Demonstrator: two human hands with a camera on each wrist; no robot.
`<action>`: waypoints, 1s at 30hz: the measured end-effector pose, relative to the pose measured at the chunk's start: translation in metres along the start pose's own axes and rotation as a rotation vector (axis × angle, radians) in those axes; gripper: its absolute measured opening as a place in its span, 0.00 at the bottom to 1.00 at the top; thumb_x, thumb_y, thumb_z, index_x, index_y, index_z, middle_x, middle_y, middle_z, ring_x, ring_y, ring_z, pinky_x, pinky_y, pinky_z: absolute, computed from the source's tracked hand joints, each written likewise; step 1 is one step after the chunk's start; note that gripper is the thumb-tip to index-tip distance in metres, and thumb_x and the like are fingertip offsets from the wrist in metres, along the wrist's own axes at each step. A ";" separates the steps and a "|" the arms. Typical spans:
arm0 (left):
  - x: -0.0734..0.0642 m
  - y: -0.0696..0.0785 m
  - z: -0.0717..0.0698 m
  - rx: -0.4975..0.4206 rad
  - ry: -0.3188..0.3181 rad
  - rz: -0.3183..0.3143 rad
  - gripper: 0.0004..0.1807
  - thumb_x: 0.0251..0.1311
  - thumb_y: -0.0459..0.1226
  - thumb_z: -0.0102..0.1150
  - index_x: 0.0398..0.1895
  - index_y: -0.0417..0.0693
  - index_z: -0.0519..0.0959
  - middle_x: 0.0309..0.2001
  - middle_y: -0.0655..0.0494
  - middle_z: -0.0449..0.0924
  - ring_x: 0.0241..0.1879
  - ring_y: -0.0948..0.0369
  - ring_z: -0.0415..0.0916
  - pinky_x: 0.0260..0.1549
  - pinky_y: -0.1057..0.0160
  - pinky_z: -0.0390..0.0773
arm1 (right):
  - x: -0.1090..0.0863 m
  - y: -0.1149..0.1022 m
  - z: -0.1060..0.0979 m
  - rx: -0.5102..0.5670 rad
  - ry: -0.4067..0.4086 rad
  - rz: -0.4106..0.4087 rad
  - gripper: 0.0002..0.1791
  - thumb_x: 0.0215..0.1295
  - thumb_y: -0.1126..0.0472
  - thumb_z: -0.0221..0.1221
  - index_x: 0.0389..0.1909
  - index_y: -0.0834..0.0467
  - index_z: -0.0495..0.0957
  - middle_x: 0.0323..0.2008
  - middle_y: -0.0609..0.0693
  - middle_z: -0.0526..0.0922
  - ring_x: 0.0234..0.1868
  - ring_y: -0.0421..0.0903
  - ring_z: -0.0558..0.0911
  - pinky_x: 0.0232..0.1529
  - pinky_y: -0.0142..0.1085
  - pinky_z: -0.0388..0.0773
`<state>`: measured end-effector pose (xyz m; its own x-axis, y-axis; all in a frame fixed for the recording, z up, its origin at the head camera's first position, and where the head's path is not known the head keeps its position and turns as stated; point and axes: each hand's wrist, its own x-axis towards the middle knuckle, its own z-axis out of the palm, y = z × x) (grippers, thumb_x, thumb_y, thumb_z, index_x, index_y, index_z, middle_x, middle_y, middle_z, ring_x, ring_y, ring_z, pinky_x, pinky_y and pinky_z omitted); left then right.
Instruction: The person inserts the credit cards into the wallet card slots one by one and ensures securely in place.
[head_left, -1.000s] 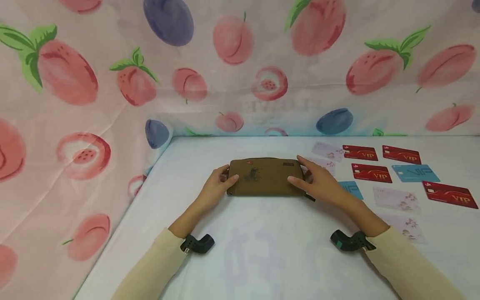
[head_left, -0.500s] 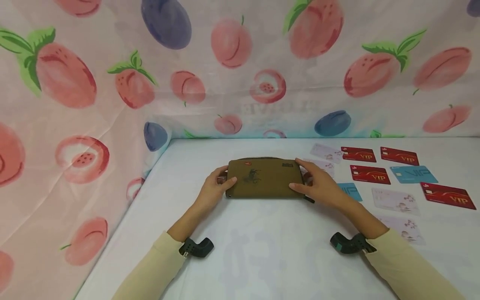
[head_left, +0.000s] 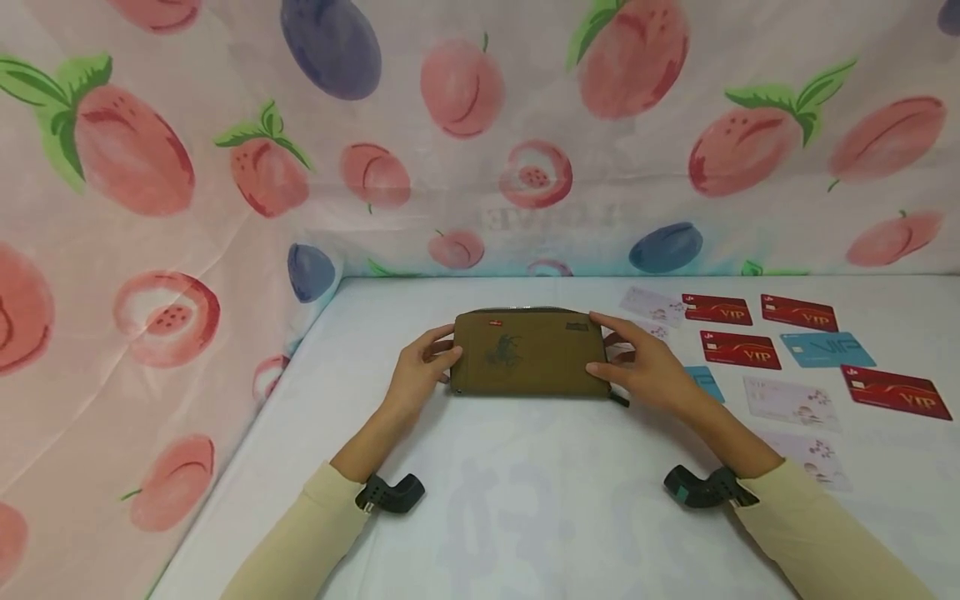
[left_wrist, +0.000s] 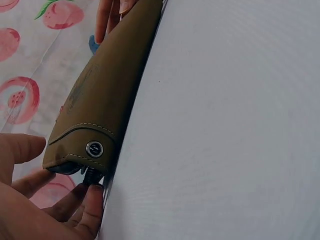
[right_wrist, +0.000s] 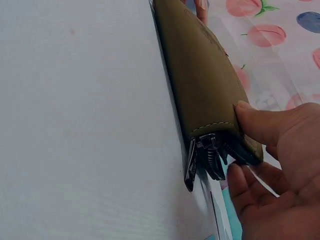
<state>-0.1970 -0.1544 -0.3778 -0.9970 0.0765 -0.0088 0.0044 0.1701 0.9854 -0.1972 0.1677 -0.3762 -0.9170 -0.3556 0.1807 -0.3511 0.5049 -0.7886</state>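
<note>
An olive-brown zip wallet (head_left: 532,358) stands on its long edge on the white table, its printed face toward me and its zipper along the top. My left hand (head_left: 420,367) holds its left end, thumb at the front edge, fingers round the end. In the left wrist view the left thumb (left_wrist: 27,147) lies by the corner, above a round metal stud (left_wrist: 94,149). The right hand (head_left: 645,362) pinches the other end, its thumb (right_wrist: 262,120) on the front face and fingers behind. At that end, the zipper's teeth part and a dark pull tab (right_wrist: 190,165) hangs down.
Red VIP cards (head_left: 741,349), blue cards (head_left: 828,349) and pale floral cards (head_left: 793,402) lie spread over the right side of the table. A fruit-print cloth (head_left: 420,192) hangs along the back and left.
The wallet has tipped slightly more upright, showing more of its zipper along the top. My left hand has slid a little left, its thumb now nearer the wallet's edge.
</note>
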 end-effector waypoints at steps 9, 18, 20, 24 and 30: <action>-0.001 0.003 0.000 -0.196 0.029 -0.010 0.21 0.66 0.32 0.55 0.63 0.46 0.72 0.53 0.40 0.76 0.41 0.55 0.78 0.33 0.63 0.76 | 0.001 0.001 0.002 -0.035 0.100 -0.099 0.39 0.59 0.67 0.66 0.70 0.56 0.61 0.62 0.57 0.70 0.50 0.53 0.77 0.51 0.46 0.74; -0.004 0.007 0.001 -0.299 0.043 0.003 0.19 0.67 0.30 0.54 0.60 0.43 0.74 0.47 0.41 0.77 0.39 0.54 0.80 0.37 0.58 0.79 | 0.001 -0.001 0.003 -0.065 0.216 -0.145 0.39 0.59 0.71 0.64 0.71 0.54 0.61 0.60 0.56 0.72 0.46 0.51 0.79 0.43 0.20 0.72; -0.004 0.008 0.000 -0.318 0.050 0.004 0.18 0.67 0.30 0.54 0.59 0.42 0.75 0.46 0.42 0.78 0.39 0.53 0.80 0.38 0.56 0.79 | 0.001 -0.002 0.003 -0.068 0.220 -0.138 0.39 0.61 0.70 0.63 0.72 0.52 0.60 0.60 0.56 0.72 0.46 0.51 0.79 0.42 0.19 0.71; -0.004 0.008 -0.001 -0.346 0.057 -0.001 0.17 0.67 0.31 0.55 0.58 0.41 0.76 0.43 0.45 0.80 0.41 0.50 0.79 0.41 0.53 0.79 | 0.000 -0.003 0.002 -0.090 0.228 -0.133 0.38 0.63 0.69 0.62 0.72 0.49 0.60 0.60 0.56 0.73 0.47 0.51 0.79 0.42 0.18 0.70; -0.005 0.011 0.000 -0.319 0.032 0.019 0.16 0.65 0.31 0.57 0.55 0.44 0.73 0.38 0.51 0.80 0.37 0.55 0.79 0.37 0.55 0.79 | 0.001 -0.001 0.003 -0.097 0.259 -0.212 0.37 0.61 0.70 0.63 0.70 0.48 0.64 0.59 0.53 0.75 0.47 0.48 0.78 0.45 0.19 0.70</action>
<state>-0.1924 -0.1532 -0.3672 -0.9989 0.0446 0.0103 0.0036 -0.1481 0.9890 -0.1967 0.1646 -0.3765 -0.8350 -0.2551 0.4875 -0.5437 0.5184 -0.6600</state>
